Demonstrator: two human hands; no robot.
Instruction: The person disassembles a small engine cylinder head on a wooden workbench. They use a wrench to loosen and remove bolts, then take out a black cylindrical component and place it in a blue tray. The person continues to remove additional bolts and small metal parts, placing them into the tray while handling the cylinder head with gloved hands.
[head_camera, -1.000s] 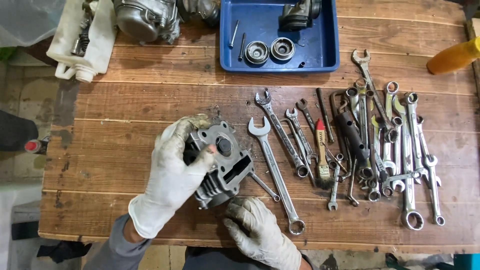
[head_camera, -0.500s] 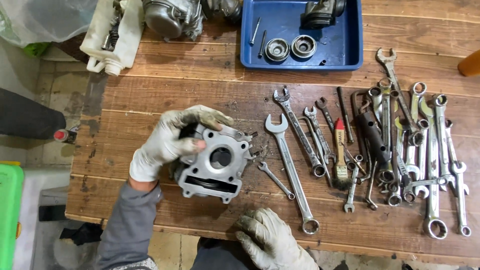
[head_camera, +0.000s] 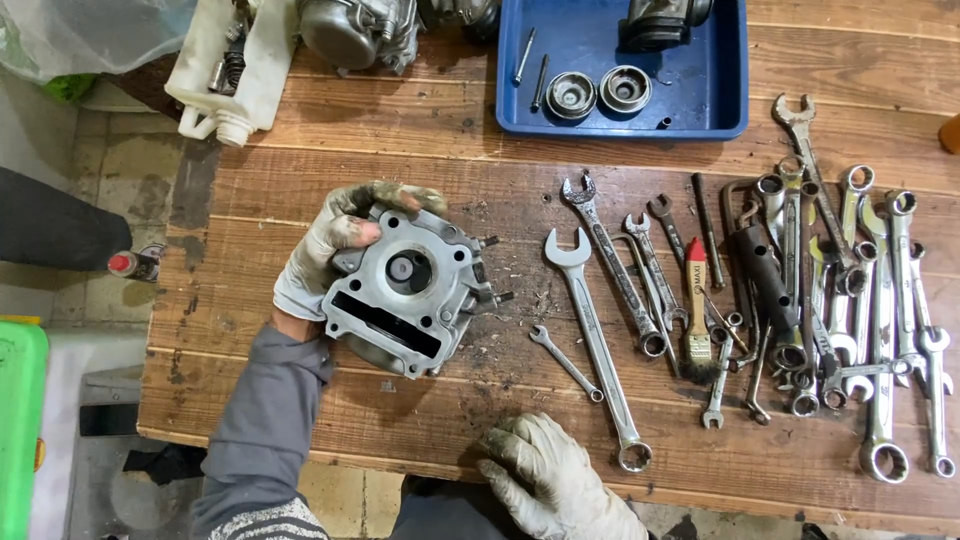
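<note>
My left hand (head_camera: 335, 245), in a dirty white glove, grips a grey metal engine cylinder head (head_camera: 408, 290) by its upper left edge. The part is tilted so its flat face with the round chamber and a dark slot points up at me, just above the wooden workbench (head_camera: 400, 400). My right hand (head_camera: 550, 475), also gloved, rests palm down with fingers spread on the bench's near edge and holds nothing. A small spanner (head_camera: 566, 363) and a long combination spanner (head_camera: 595, 345) lie to the right of the part.
Several spanners, a tube socket and a red-handled brush (head_camera: 699, 310) are spread across the right half of the bench. A blue tray (head_camera: 720, 100) with round metal parts sits at the back. A white plastic container (head_camera: 225, 75) and an engine part (head_camera: 350, 30) stand at the back left.
My left hand has turned the cylinder head so its flat face points up. My right hand has left the part and gone down to the bench's near edge.
</note>
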